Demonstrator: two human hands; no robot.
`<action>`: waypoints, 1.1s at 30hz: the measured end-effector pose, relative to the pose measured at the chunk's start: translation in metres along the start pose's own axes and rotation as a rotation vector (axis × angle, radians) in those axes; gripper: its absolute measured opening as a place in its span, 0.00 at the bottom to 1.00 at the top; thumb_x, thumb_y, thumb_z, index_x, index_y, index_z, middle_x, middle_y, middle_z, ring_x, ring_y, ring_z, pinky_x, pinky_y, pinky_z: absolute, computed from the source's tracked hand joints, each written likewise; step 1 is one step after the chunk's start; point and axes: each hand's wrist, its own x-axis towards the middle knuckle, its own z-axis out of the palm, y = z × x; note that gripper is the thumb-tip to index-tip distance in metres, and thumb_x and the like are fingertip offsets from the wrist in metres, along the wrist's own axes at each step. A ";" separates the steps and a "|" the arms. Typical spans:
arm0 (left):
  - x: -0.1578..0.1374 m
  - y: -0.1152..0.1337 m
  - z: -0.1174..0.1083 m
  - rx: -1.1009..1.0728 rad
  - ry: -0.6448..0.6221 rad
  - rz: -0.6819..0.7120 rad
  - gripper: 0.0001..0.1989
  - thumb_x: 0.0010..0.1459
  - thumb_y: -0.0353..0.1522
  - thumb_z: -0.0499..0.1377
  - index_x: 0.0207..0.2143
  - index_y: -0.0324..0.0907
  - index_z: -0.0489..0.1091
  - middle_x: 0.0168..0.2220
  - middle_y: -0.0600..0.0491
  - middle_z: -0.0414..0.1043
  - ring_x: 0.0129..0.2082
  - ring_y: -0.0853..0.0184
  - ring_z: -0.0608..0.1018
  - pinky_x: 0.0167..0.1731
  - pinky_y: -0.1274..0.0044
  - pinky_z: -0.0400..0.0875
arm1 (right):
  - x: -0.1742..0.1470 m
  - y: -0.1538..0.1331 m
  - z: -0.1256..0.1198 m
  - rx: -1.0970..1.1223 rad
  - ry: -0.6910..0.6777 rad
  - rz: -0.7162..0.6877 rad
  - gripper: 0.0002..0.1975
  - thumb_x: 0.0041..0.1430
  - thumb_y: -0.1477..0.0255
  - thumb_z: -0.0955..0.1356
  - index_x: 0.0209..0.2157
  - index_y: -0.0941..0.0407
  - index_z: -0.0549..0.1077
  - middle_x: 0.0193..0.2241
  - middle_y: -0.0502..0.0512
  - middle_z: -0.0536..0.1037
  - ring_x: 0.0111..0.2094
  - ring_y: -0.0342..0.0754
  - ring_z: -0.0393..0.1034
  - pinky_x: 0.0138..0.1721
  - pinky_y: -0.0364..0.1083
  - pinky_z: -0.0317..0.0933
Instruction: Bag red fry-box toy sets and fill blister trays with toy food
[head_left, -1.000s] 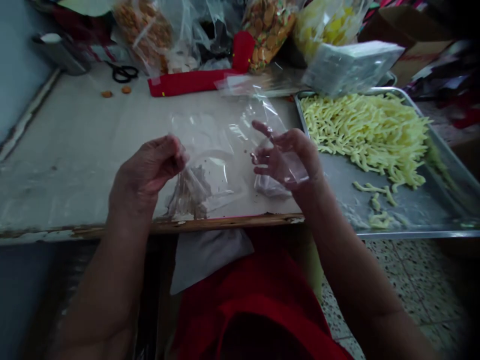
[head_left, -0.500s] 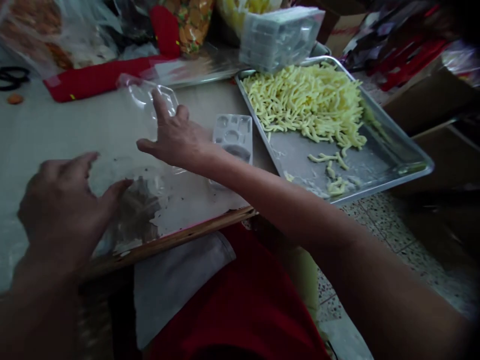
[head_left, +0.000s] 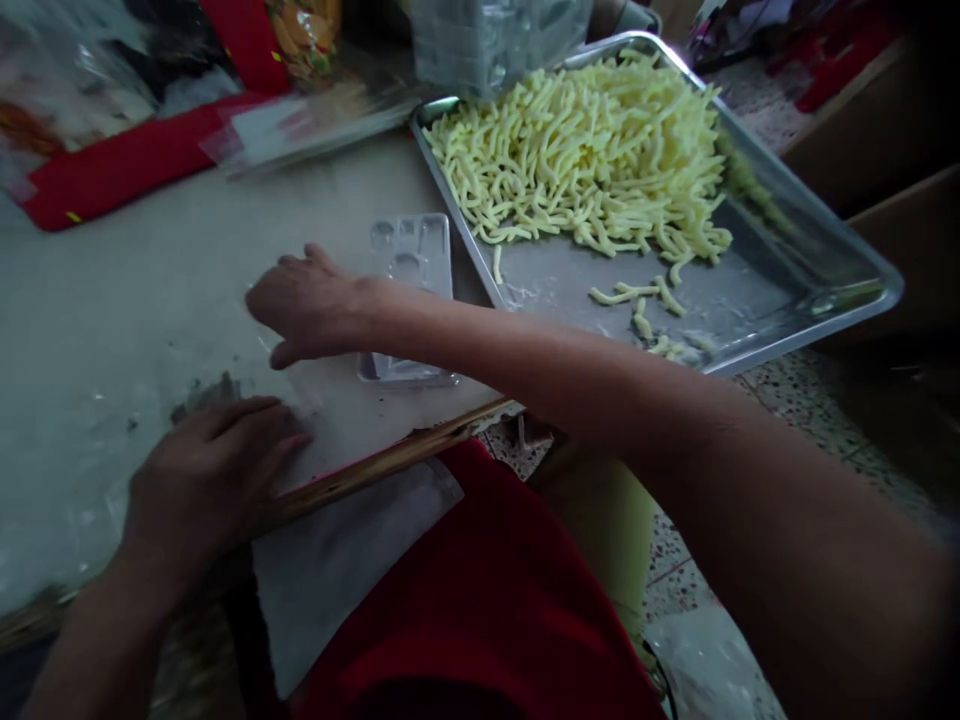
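Observation:
My right hand (head_left: 307, 305) hovers over the table, left of a compartmented clear plastic tray (head_left: 424, 250). Its fingers bend downward and the thumb stands apart; nothing shows between them. My right forearm crosses in front of the plastic tray's middle. At the table's front edge, my left hand (head_left: 217, 455) lies low with its fingers stretched forward and nothing visible in it. Dark worn patches and faint clear plastic show on the tabletop near its fingertips, too blurred to make out well.
A large metal tray (head_left: 795, 320) at the right holds a heap of pale yellow dough strips (head_left: 592, 160). A stack of clear plastic trays (head_left: 495, 45) stands at its back corner. Flat plastic packets (head_left: 315, 130) and a red strip (head_left: 127, 165) lie at the back left.
My left hand has moved right and down to the table edge, its fingers closer together. My right hand's raised fingers have bent down. The clear lid beneath it no longer shows plainly. The view has shifted.

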 end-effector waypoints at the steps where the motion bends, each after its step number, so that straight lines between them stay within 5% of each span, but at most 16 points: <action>1: -0.002 0.002 -0.002 0.017 -0.009 0.020 0.11 0.60 0.41 0.61 0.43 0.48 0.73 0.49 0.49 0.76 0.46 0.53 0.78 0.46 0.64 0.72 | -0.008 -0.001 -0.003 -0.268 -0.090 -0.114 0.15 0.49 0.79 0.75 0.20 0.60 0.66 0.29 0.42 0.73 0.63 0.52 0.56 0.56 0.49 0.61; 5: -0.019 0.000 -0.008 0.083 -0.039 0.076 0.09 0.62 0.36 0.60 0.43 0.44 0.74 0.48 0.47 0.77 0.47 0.54 0.78 0.57 0.55 0.62 | -0.038 -0.003 -0.011 -1.014 -0.274 -0.397 0.14 0.39 0.77 0.80 0.25 0.59 0.73 0.37 0.56 0.76 0.56 0.64 0.63 0.61 0.66 0.52; 9: -0.037 -0.011 -0.012 0.083 -0.010 0.074 0.08 0.63 0.33 0.60 0.44 0.42 0.74 0.50 0.46 0.76 0.49 0.57 0.78 0.60 0.55 0.59 | -0.042 0.001 -0.003 -1.356 -0.287 -0.476 0.07 0.57 0.77 0.70 0.38 0.59 0.79 0.40 0.63 0.78 0.44 0.60 0.72 0.51 0.60 0.59; 20: -0.074 -0.023 -0.024 0.055 0.036 0.114 0.07 0.65 0.30 0.57 0.42 0.44 0.74 0.40 0.51 0.78 0.41 0.63 0.78 0.55 0.61 0.64 | -0.103 0.000 0.053 -1.474 -0.416 -0.445 0.09 0.58 0.77 0.65 0.37 0.57 0.77 0.35 0.58 0.81 0.39 0.54 0.76 0.46 0.51 0.56; 28: -0.076 -0.020 -0.038 0.041 0.078 0.154 0.07 0.63 0.31 0.59 0.42 0.44 0.75 0.41 0.49 0.78 0.42 0.59 0.78 0.51 0.61 0.67 | -0.131 0.003 0.058 -1.435 -0.446 -0.512 0.07 0.64 0.71 0.66 0.38 0.54 0.77 0.37 0.56 0.80 0.40 0.53 0.73 0.44 0.50 0.58; 30: -0.067 -0.015 -0.049 -0.069 0.146 0.160 0.08 0.63 0.35 0.60 0.42 0.43 0.76 0.43 0.48 0.78 0.43 0.59 0.78 0.46 0.65 0.70 | -0.140 -0.002 0.041 -1.343 -0.303 -0.513 0.08 0.65 0.71 0.66 0.43 0.53 0.76 0.39 0.56 0.80 0.43 0.52 0.73 0.46 0.48 0.59; 33: -0.023 0.010 -0.063 -0.299 0.249 0.128 0.10 0.63 0.39 0.60 0.40 0.44 0.77 0.41 0.49 0.79 0.40 0.62 0.79 0.42 0.71 0.71 | -0.149 -0.007 0.004 -1.234 0.268 -0.321 0.14 0.68 0.71 0.62 0.51 0.56 0.72 0.44 0.61 0.78 0.46 0.53 0.72 0.47 0.48 0.61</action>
